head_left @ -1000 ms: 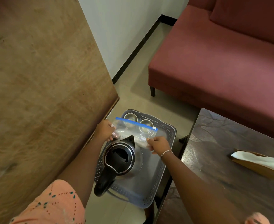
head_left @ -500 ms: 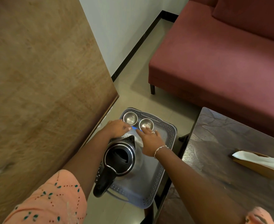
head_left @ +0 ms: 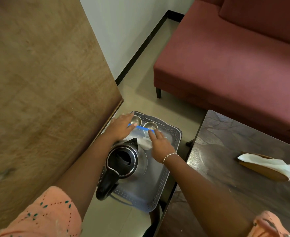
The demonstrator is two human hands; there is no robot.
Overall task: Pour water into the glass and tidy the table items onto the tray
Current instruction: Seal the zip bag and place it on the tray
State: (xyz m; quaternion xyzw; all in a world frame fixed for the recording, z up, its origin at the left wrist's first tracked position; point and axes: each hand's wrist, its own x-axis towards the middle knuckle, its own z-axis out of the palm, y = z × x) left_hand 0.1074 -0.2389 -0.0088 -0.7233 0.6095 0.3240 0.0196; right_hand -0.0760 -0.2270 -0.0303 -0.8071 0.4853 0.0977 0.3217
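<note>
A grey perforated tray [head_left: 159, 190] sits low between a wooden panel and a dark table. On it stands a steel and black kettle [head_left: 123, 161] with its lid open, and two small steel cups [head_left: 150, 125] at the far end. A clear zip bag with a blue strip [head_left: 141, 128] lies flat on the tray behind the kettle. My left hand [head_left: 121, 126] rests flat over the bag's left part, covering one cup. My right hand [head_left: 159, 144] presses on the bag's right part, fingers spread.
A large wooden panel [head_left: 46, 93] rises at the left, close to the tray. A dark table [head_left: 235, 185] at the right holds a brown holder with white tissue [head_left: 267, 165]. A red sofa [head_left: 235, 57] stands beyond, over a tiled floor.
Both hands held the bag up by its edges a second ago. They have since lowered it onto the tray and now lie flat on it.
</note>
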